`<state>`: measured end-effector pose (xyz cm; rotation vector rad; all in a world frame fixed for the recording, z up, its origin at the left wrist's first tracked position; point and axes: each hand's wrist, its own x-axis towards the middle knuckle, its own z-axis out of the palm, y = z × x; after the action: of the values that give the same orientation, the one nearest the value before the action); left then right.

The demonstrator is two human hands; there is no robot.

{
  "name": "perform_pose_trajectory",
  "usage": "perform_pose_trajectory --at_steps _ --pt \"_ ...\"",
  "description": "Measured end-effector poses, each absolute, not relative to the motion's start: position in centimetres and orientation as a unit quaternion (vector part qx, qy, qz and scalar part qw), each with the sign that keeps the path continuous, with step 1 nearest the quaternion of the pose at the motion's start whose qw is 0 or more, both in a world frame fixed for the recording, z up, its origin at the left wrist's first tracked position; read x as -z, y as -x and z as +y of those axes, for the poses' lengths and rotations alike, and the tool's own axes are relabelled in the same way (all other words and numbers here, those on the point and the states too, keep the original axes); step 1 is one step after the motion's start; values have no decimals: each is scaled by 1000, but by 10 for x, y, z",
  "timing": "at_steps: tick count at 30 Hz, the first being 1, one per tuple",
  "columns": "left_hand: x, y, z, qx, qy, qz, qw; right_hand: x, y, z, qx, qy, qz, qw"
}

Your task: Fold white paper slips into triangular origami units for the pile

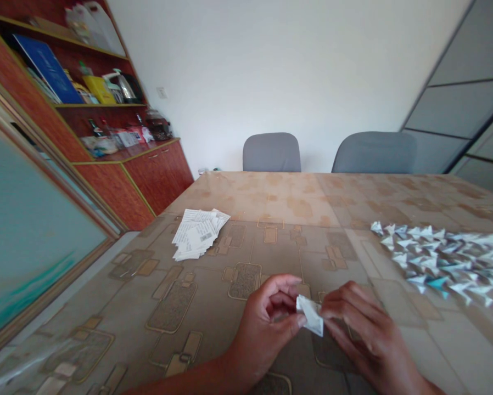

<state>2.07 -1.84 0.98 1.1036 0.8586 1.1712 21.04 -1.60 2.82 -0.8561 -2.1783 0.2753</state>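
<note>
Near the table's front, a small folded white paper (311,315) is held between both hands, above the patterned cloth. My left hand (271,321) pinches its left side, thumb in front and fingers curled behind. On the paper's right side, the fingertips of my right hand (364,329) are closed. A fanned pile of printed paper slips (197,233) lies on the table to the left. Over on the right stand several rows of small folded paper pieces (436,258), mostly white, with one teal piece (438,282) at their front edge.
The table (287,197) has a patterned, glossy cover. Two grey chairs (271,152) stand behind its far edge, against the white wall. At the left are a red-brown cabinet (160,175) with filled shelves and a sliding glass door (32,236).
</note>
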Motion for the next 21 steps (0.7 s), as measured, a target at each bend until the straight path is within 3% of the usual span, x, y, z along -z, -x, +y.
perform_pose_trajectory --at_steps 10,21 --pt "-11 -22 -20 -514 -540 427 512 -32 -204 -23 -178 347 -841 374" --pt "-10 -22 -23 -512 -548 402 526 -32 -200 -23 -187 365 -818 403"
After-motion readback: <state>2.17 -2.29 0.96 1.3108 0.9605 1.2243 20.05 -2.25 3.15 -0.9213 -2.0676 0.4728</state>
